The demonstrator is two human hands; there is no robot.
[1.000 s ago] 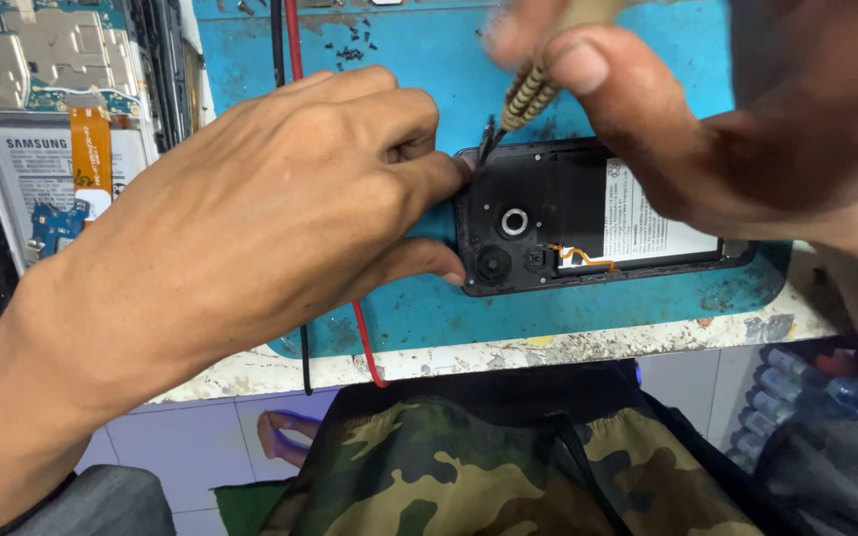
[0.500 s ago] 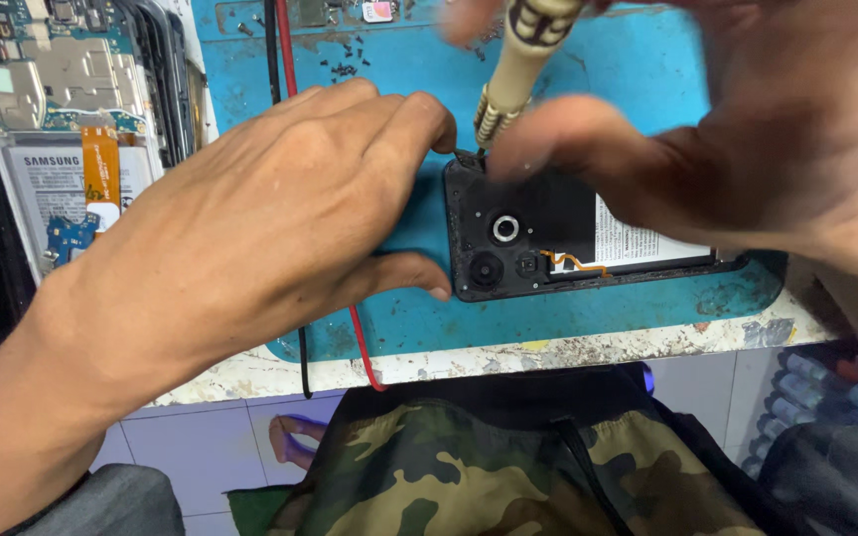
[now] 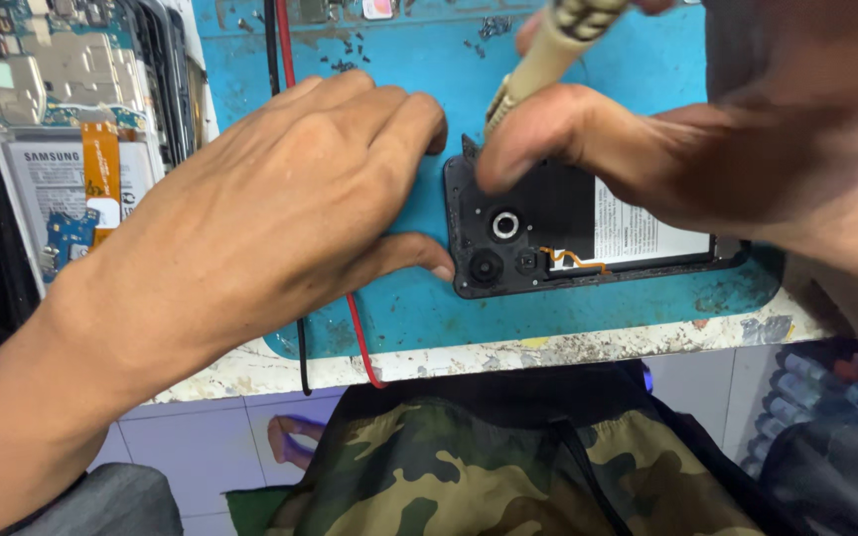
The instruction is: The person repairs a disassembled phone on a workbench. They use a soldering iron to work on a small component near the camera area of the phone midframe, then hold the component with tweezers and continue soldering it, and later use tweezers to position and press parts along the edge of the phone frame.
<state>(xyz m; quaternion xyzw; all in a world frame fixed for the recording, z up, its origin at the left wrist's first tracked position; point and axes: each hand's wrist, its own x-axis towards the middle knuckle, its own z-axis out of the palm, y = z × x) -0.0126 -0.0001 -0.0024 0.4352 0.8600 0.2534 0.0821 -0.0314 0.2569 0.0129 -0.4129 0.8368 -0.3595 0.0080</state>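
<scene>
A black phone (image 3: 548,248) with its back cover off lies on a blue work mat (image 3: 548,308), showing camera lenses, an orange flex cable and a white battery label. My left hand (image 3: 280,208) rests flat on the mat, thumb and fingertips pressed against the phone's left end. My right hand (image 3: 707,139) grips a beige-handled screwdriver (image 3: 548,55), which points down at the phone's upper left corner. The tip is hidden behind my thumb.
A second opened phone (image 3: 62,149) with bare circuit board and orange ribbon lies at the left. Red and black wires (image 3: 350,318) run across the mat and over the chipped table edge (image 3: 548,352). Small screws (image 3: 350,45) dot the mat's far side. Camouflage fabric lies below.
The screwdriver has tilted more upright and come down onto the phone's upper left corner. My left hand has stayed pressed against the phone's end.
</scene>
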